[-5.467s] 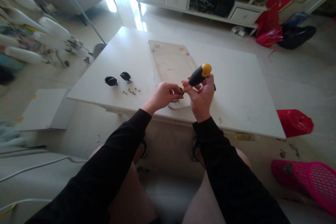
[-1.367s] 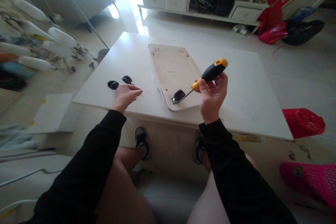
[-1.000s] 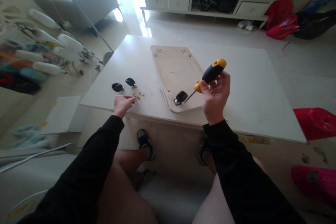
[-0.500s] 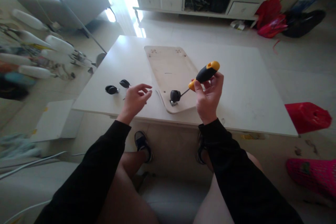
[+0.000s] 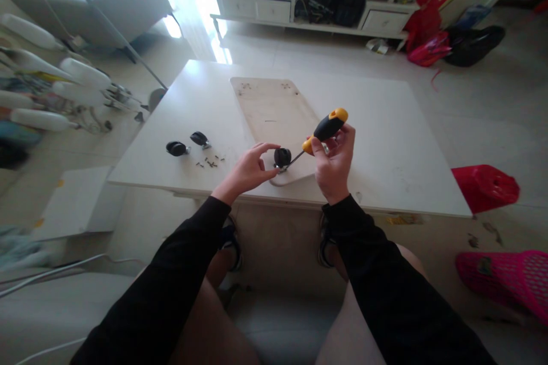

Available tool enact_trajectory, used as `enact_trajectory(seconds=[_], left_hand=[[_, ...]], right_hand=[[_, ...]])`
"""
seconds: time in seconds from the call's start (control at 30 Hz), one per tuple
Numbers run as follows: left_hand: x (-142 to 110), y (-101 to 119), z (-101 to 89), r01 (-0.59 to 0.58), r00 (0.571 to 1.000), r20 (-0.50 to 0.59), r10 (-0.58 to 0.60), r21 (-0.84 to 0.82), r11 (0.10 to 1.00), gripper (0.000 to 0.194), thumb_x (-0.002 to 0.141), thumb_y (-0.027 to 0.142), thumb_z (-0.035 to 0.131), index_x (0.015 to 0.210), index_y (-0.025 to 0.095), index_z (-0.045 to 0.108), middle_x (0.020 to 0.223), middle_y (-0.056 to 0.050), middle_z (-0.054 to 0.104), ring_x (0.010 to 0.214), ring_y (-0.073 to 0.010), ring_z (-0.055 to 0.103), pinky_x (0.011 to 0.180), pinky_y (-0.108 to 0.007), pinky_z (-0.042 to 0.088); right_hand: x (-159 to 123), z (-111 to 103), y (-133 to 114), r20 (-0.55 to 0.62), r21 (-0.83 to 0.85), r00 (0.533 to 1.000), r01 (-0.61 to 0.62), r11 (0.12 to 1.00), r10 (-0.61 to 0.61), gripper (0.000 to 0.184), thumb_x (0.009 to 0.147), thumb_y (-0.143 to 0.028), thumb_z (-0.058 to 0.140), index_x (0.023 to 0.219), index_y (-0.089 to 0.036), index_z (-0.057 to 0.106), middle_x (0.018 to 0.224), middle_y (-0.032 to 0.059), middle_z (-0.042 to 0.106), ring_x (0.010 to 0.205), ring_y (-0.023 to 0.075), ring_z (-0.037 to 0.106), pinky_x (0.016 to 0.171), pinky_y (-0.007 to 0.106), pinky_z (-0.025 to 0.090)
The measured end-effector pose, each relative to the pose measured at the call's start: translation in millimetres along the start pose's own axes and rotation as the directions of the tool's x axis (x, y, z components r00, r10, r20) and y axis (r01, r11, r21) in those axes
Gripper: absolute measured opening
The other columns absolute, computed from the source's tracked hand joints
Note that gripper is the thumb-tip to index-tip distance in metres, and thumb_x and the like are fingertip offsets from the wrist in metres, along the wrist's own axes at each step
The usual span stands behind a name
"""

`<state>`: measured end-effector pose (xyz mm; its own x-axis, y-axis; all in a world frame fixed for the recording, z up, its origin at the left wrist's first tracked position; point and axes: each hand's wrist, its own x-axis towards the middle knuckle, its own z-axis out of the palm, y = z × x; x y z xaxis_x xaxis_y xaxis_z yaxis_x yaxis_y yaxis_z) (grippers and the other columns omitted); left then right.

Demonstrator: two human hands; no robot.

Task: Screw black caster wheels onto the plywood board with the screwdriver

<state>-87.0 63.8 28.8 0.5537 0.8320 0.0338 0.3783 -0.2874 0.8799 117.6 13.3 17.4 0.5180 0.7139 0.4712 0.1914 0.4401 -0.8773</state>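
A black caster wheel stands on the near corner of a pale wooden board, its metal plate partly hidden by my fingers. My left hand has thumb and fingers curved around the left side of this caster, gripping it. In my right hand is a yellow-and-black screwdriver, tilted with its shaft pointing down and left to the base of the caster. Whether the tip sits in a screw is too small to tell.
The board lies on a white table. Two loose casters, one black caster and another caster, rest at the left beside several small screws. A red plastic stool stands past the table's right edge.
My left hand has moved right from over the table to the caster on the board, uncovering the small screws. The screwdriver stays at the caster's base in my right hand.
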Motion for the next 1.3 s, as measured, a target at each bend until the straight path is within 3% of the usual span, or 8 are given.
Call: enact_trajectory(seconds=[0.17,0.4,0.53,0.67,0.73,0.83,0.93,1.3], left_hand=[[-1,-9,-0.3,-0.036,0.999,-0.037,0.036,-0.007,0.999,0.063,0.078,0.019,0.082,0.140,0.019,0.068,0.138,-0.013,0.065,0.058,-0.0030,0.058,0.053,-0.022,0.048],[4,-9,-0.6,-0.073,0.995,-0.073,0.071,-0.021,0.997,0.042,0.078,0.018,0.080,0.119,0.020,0.071,0.135,-0.010,0.064,0.057,-0.0014,0.054,0.050,-0.021,0.044],[5,-3,2.4,-0.089,0.986,-0.138,0.088,0.000,0.996,0.022,0.077,0.017,0.078,0.094,0.019,0.065,0.102,-0.003,0.067,0.056,-0.0034,0.047,0.050,-0.021,0.038],[2,7,4.3,-0.103,0.988,-0.104,0.111,0.075,0.992,0.008,0.084,0.022,0.074,0.081,0.019,0.068,0.069,0.003,0.055,0.057,-0.0083,0.045,0.055,-0.023,0.037],[0,11,4.2,-0.144,0.980,-0.115,0.160,0.139,0.980,0.004,0.084,0.021,0.074,0.087,0.019,0.074,0.072,0.002,0.060,0.058,-0.0090,0.047,0.058,-0.025,0.040],[-1,12,3.9,-0.192,0.971,-0.103,0.218,0.219,0.957,0.039,0.080,0.017,0.075,0.118,0.020,0.078,0.114,-0.006,0.075,0.057,-0.0063,0.049,0.064,-0.028,0.047],[1,6,5.3,-0.185,0.980,-0.024,0.197,0.246,0.951,0.059,0.080,0.015,0.074,0.138,0.022,0.070,0.144,-0.010,0.069,0.057,-0.0045,0.050,0.068,-0.030,0.051],[4,2,7.7,-0.152,0.986,-0.014,0.166,0.325,0.933,0.054,0.085,0.019,0.076,0.137,0.022,0.065,0.134,-0.008,0.068,0.061,-0.0063,0.055,0.073,-0.032,0.054]], right_hand=[[-3,-4,0,0.020,0.034,1.000,-0.008,0.999,0.007,0.052,0.090,-0.048,0.080,0.128,-0.037,0.047,0.116,-0.0005,0.055,0.095,0.0147,0.073,0.078,0.033,0.069],[-5,-4,-3,0.042,0.083,0.999,0.010,0.996,-0.013,0.048,0.090,-0.044,0.080,0.127,-0.037,0.050,0.117,-0.0008,0.056,0.096,0.0140,0.075,0.080,0.033,0.069],[-5,-4,-2,0.059,0.065,0.998,0.007,0.998,-0.011,0.047,0.092,-0.046,0.079,0.127,-0.037,0.049,0.120,-0.0003,0.057,0.096,0.0139,0.075,0.076,0.032,0.069],[-4,-6,-2,0.122,0.035,0.993,-0.002,0.999,-0.002,0.045,0.095,-0.048,0.074,0.131,-0.036,0.047,0.117,0.0012,0.063,0.098,0.0168,0.077,0.079,0.035,0.070],[-5,-7,-2,0.142,0.027,0.990,-0.014,1.000,0.010,0.044,0.097,-0.047,0.071,0.133,-0.035,0.049,0.118,0.0021,0.067,0.097,0.0178,0.079,0.079,0.037,0.070],[-6,-9,-3,0.139,0.017,0.990,-0.035,0.999,0.032,0.047,0.095,-0.048,0.074,0.134,-0.036,0.051,0.118,0.0025,0.071,0.098,0.0190,0.080,0.075,0.034,0.069],[-7,-10,-5,0.131,0.006,0.991,-0.041,0.999,0.039,0.053,0.092,-0.050,0.077,0.135,-0.037,0.050,0.114,0.0014,0.070,0.096,0.0187,0.080,0.071,0.031,0.067],[-7,-5,-15,0.091,-0.008,0.992,-0.085,0.996,0.085,0.060,0.079,-0.051,0.090,0.122,-0.035,0.052,0.113,-0.0018,0.064,0.090,0.0153,0.078,0.059,0.023,0.064]])
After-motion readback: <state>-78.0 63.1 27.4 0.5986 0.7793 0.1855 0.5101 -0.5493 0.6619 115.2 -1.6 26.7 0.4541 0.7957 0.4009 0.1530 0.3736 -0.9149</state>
